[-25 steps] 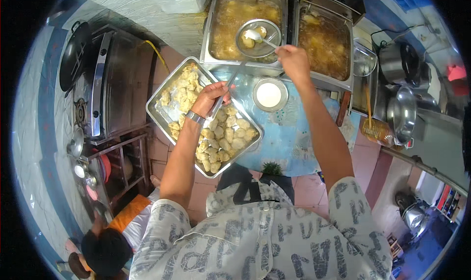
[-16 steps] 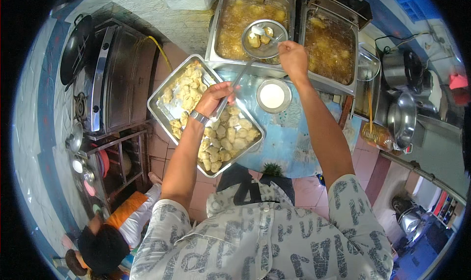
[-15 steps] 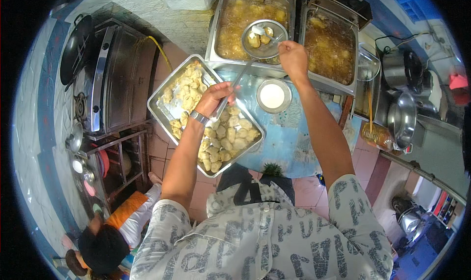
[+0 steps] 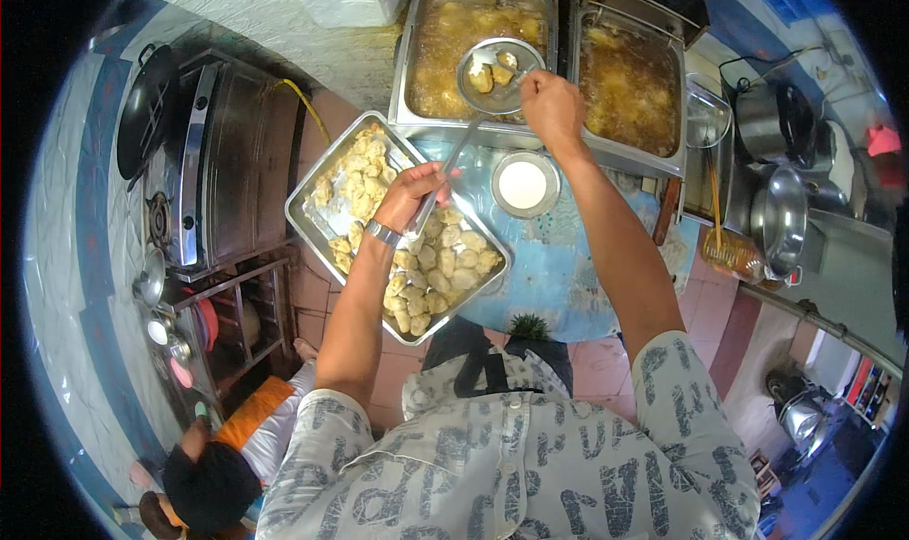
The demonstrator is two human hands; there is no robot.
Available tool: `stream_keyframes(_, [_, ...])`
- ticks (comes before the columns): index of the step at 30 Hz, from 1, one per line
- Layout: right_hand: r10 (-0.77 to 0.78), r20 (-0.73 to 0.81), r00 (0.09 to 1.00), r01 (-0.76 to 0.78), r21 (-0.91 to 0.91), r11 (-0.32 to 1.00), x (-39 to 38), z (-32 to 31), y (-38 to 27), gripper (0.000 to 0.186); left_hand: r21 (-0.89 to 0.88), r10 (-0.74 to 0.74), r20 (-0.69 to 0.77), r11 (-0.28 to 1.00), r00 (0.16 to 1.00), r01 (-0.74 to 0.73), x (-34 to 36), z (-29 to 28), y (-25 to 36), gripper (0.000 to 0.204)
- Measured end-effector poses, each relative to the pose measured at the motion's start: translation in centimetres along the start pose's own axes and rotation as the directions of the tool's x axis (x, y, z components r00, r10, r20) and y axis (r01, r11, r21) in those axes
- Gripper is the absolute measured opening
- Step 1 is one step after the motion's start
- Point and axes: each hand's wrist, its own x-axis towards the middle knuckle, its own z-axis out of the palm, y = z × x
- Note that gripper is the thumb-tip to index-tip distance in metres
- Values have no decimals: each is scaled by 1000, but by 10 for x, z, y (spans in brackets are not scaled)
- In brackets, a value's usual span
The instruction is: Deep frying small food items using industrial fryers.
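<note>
Holding a strainer (image 4: pixel 507 93) over the left fryer (image 4: pixel 426 122), its oil (image 4: pixel 440 38) bubbling: left hand (image 4: pixel 418 194) closed on the handle (image 4: pixel 458 154), right hand (image 4: pixel 552 109) gripping a blurred spoon (image 4: pixel 518 68) | Strainer: golden pieces (image 4: pixel 482 81), white-dabbed; tray (image 4: pixel 309 230): pale morsels (image 4: pixel 440 261); bowl (image 4: pixel 497 184): white mixture (image 4: pixel 524 186) | Strainer points forward, long axis slanting rightward

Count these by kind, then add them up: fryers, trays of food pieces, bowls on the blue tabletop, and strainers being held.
Fryers: 2
Food trays: 1
Tabletop bowls: 1
Held strainers: 1
Total: 5
</note>
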Motion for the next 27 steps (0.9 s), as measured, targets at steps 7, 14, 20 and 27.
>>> stream_keyframes(7, [195,83,977,-212,391,895,-44,-48,13,27,-238,-15,-32,971,999,7,7,2,-13,29])
stream_keyframes(14, [304,195,932,-358,388,849,-173,-46,95,22,-728,143,144,686,979,7,24,27,-37,32])
stream_keyframes(20, [385,238,892,-428,169,888,-207,27,152,24,-794,191,183,607,964,30,34,43,-43,30])
stream_keyframes(27, [-110,-56,992,95,-219,971,-198,7,103,45,-620,128,164,784,978,2,38,69,-27,33])
